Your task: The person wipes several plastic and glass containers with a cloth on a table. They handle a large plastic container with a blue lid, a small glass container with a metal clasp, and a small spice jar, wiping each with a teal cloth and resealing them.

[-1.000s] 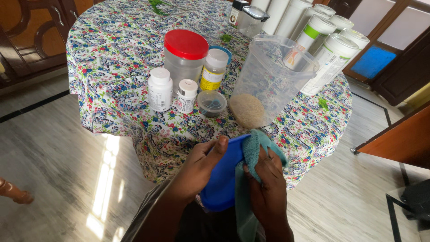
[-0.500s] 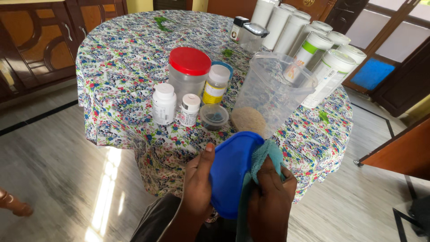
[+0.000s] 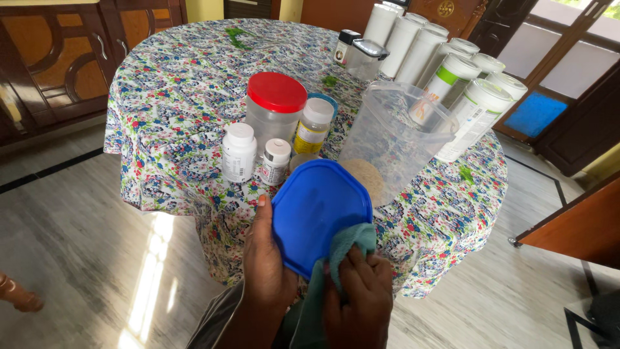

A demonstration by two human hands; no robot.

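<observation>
Below the table edge, the left hand (image 3: 268,271) grips the blue lid (image 3: 320,216) tilted up, exposing its face; the right hand (image 3: 358,300), at five o'clock, presses a teal cloth (image 3: 345,249) against it.

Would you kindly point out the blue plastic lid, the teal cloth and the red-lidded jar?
Blue plastic lid (image 3: 316,210), head view, middle of its face.
Teal cloth (image 3: 345,249), head view, fold against the lid.
Red-lidded clear jar (image 3: 276,92), head view, its red cap.

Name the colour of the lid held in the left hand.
Blue lid, clearest in the head view.
</observation>
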